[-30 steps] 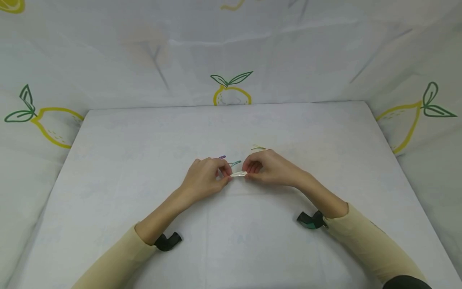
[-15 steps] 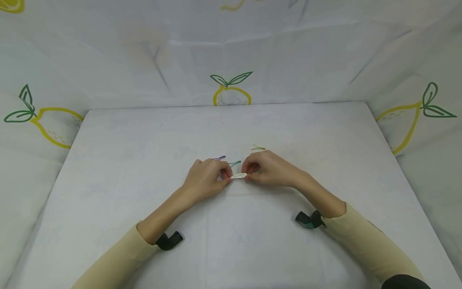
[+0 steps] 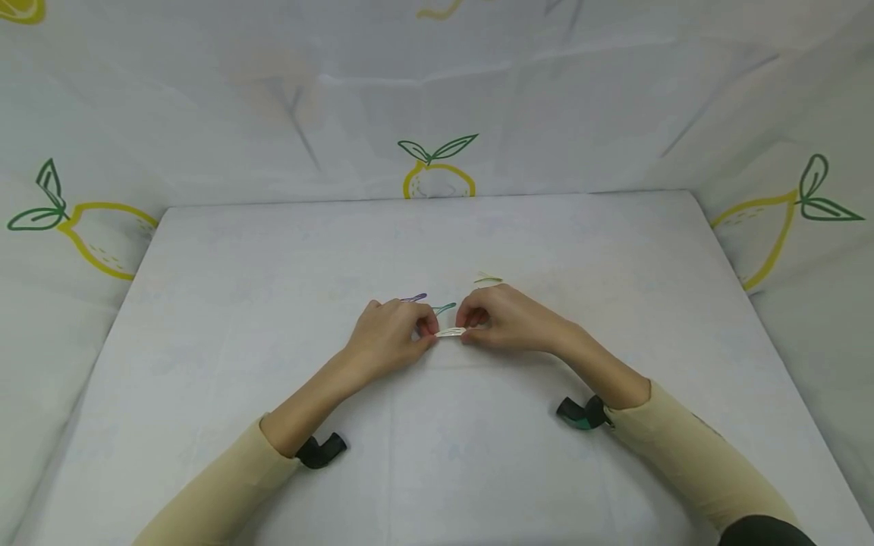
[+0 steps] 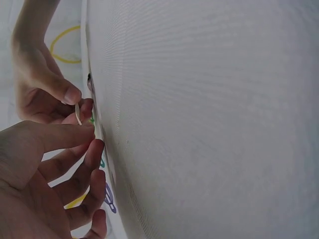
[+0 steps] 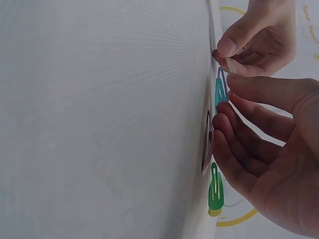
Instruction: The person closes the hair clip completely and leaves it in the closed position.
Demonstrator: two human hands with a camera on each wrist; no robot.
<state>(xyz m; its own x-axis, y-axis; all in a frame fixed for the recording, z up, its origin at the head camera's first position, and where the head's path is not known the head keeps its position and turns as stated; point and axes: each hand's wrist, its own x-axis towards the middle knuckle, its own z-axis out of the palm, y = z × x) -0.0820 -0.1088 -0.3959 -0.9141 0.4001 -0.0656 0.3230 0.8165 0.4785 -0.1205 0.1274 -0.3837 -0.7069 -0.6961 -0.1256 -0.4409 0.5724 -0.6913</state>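
Clip [image 3: 451,332], pale and narrow, pinched at either end by left hand [image 3: 385,337] and right hand [image 3: 514,318] about midway between the side edges of the table [image 3: 273,258], might, I judge, spring loose should one slight hold slacken.

On white table [image 3: 451,455] — purple, teal, pinkish, green clips [image 5: 216,200].

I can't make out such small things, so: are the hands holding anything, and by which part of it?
Yes, a white snap hair clip, pinched by its two ends: the left hand has one end, the right hand the other.
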